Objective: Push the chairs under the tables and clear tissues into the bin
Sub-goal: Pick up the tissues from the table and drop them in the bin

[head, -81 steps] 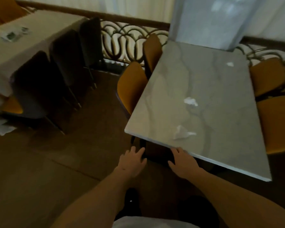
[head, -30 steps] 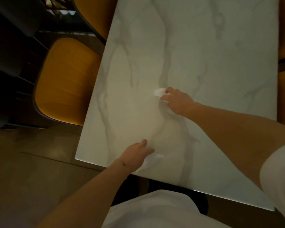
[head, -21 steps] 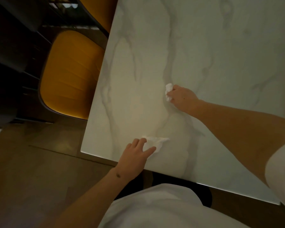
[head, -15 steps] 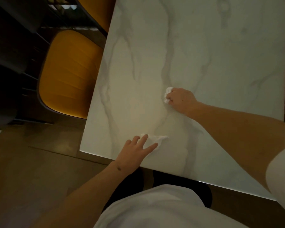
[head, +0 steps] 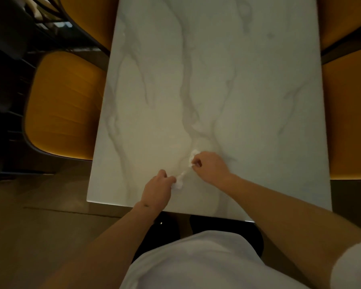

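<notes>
White tissue pinched in left hand fingers; right hand fingers grip another tissue.

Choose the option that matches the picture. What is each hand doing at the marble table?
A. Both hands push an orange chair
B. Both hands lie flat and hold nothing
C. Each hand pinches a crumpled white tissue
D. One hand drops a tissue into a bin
C: the left hand pinches a tissue and the right hand pinches another tissue, both over the marble table.

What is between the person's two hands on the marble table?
In the head view, only crumpled white tissue lies between the left hand and right hand, each gripping some.
</notes>
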